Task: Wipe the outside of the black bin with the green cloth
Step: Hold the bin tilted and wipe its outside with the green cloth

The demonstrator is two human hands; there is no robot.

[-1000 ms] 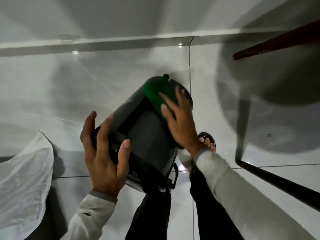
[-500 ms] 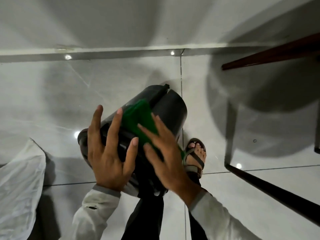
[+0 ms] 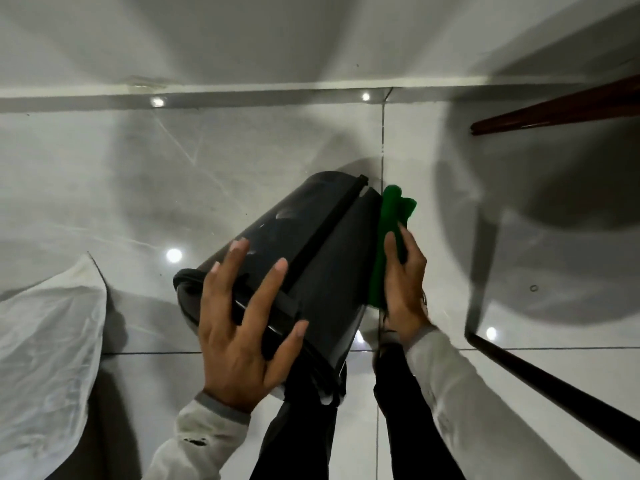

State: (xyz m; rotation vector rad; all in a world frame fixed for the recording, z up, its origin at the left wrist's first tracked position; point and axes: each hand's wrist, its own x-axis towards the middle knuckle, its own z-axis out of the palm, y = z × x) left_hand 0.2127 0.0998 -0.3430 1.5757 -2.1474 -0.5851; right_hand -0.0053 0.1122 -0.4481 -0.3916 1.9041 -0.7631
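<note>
The black bin (image 3: 332, 258) is tilted in the air over the tiled floor, its base pointing away from me and its rim end near my legs. My left hand (image 3: 242, 327) grips the bin at the rim end, fingers spread across its side. The green cloth (image 3: 386, 237) lies pressed flat against the bin's right side, its far end sticking out past the bin. My right hand (image 3: 405, 282) holds the cloth against that side. The bin's opening is hidden from me.
A white plastic sheet (image 3: 45, 358) lies on the floor at the left. A dark wooden leg (image 3: 554, 109) crosses the upper right and a dark bar (image 3: 554, 386) runs along the lower right. My dark trouser legs (image 3: 301, 438) are below the bin. The wall's base runs across the top.
My right hand has slid the green cloth from the bin's upper face round to its right side. The bin has turned a little in my left hand's grip.
</note>
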